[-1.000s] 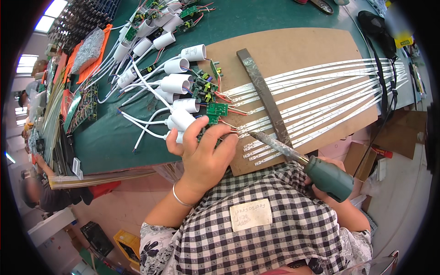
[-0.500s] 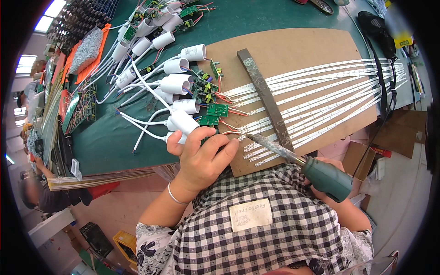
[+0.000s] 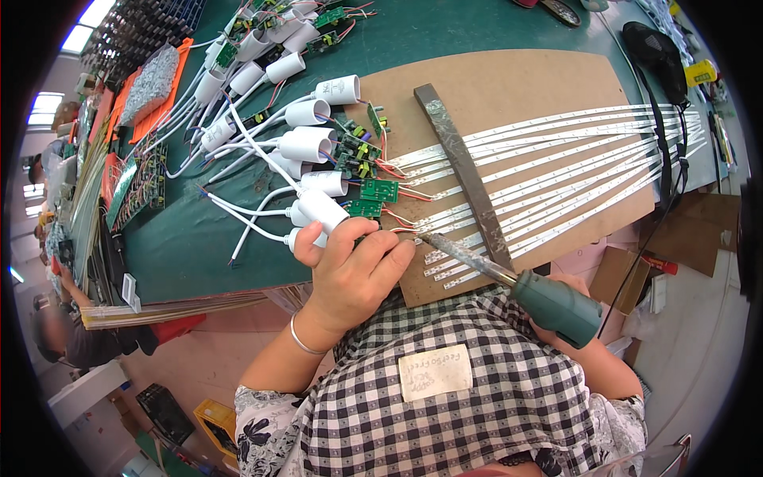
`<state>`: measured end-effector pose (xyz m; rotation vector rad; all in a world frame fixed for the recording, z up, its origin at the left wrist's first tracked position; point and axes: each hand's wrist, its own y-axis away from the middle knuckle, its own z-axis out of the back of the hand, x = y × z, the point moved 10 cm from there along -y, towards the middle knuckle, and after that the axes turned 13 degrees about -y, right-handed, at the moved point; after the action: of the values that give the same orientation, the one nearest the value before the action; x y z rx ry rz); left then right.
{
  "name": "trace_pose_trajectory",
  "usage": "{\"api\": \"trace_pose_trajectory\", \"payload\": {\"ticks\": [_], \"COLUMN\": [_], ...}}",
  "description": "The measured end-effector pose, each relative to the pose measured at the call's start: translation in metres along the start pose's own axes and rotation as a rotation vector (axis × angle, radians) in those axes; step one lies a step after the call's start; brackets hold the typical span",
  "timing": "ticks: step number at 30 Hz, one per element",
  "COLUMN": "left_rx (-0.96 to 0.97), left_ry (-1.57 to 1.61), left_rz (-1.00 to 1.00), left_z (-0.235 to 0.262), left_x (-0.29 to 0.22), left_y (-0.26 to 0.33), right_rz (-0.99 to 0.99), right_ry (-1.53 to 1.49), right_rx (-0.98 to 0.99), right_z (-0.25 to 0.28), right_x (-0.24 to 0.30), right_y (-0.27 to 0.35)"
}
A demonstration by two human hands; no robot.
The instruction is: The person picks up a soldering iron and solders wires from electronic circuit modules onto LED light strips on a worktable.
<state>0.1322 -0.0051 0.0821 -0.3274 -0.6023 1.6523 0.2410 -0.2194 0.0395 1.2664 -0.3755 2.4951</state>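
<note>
My left hand [image 3: 346, 278] is curled beside a white lamp socket [image 3: 322, 210], its fingers pinched at thin red and white wires [image 3: 404, 230]; the fingers cover their exact hold. These wires run to the end of a white LED strip [image 3: 455, 220]. In my right hand [image 3: 571, 284] is a soldering iron [image 3: 556, 306] with a green handle, which partly hides the hand. The iron's tip touches or nearly touches the strip end by the wires; I cannot tell which. Green circuit boards [image 3: 378, 190] lie next to the sockets.
Several LED strips lie side by side on a brown board [image 3: 524, 75], with a dark metal bar [image 3: 461, 163] across them. More sockets [image 3: 286, 69] with cables crowd the green table [image 3: 199, 262]. A black strap [image 3: 661, 143] hangs at the right. A person [image 3: 87, 330] is at the far left.
The soldering iron has shifted slightly left, with its tip nearer the wires and strip end. My left hand has barely moved and keeps its pinch.
</note>
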Motion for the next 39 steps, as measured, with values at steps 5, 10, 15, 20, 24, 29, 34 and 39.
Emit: {"api": "trace_pose_trajectory", "payload": {"ticks": [5, 10, 15, 20, 24, 29, 34, 39], "left_rx": [0.007, 0.008, 0.02, 0.018, 0.023, 0.031, 0.041, 0.057], "left_ry": [0.005, -0.001, -0.005, -0.01, -0.012, -0.009, -0.006, -0.018], "left_rz": [-0.002, 0.003, 0.004, 0.004, 0.008, 0.003, 0.007, 0.012], "left_z": [-0.001, -0.001, -0.002, -0.001, -0.001, -0.002, -0.002, -0.002], "left_x": [0.0, 0.0, 0.0, -0.001, 0.0, -0.001, 0.0, 0.001], "left_y": [0.0, 0.0, -0.001, -0.002, -0.002, -0.003, -0.001, -0.002], "right_rz": [-0.005, -0.004, -0.003, -0.116, -0.122, -0.158, -0.493, -0.386], "right_ry": [-0.035, -0.105, -0.301, -0.662, -0.464, -0.664, -1.097, -1.484], "right_rx": [0.001, 0.015, -0.014, -0.079, -0.032, -0.103, -0.244, -0.275], "right_z": [-0.001, -0.003, -0.002, -0.007, -0.001, -0.001, -0.012, -0.031], "right_x": [-0.001, -0.005, -0.002, -0.017, -0.019, -0.008, -0.013, 0.006], "right_y": [0.0, -0.001, -0.005, 0.007, 0.011, -0.007, -0.038, -0.086]}}
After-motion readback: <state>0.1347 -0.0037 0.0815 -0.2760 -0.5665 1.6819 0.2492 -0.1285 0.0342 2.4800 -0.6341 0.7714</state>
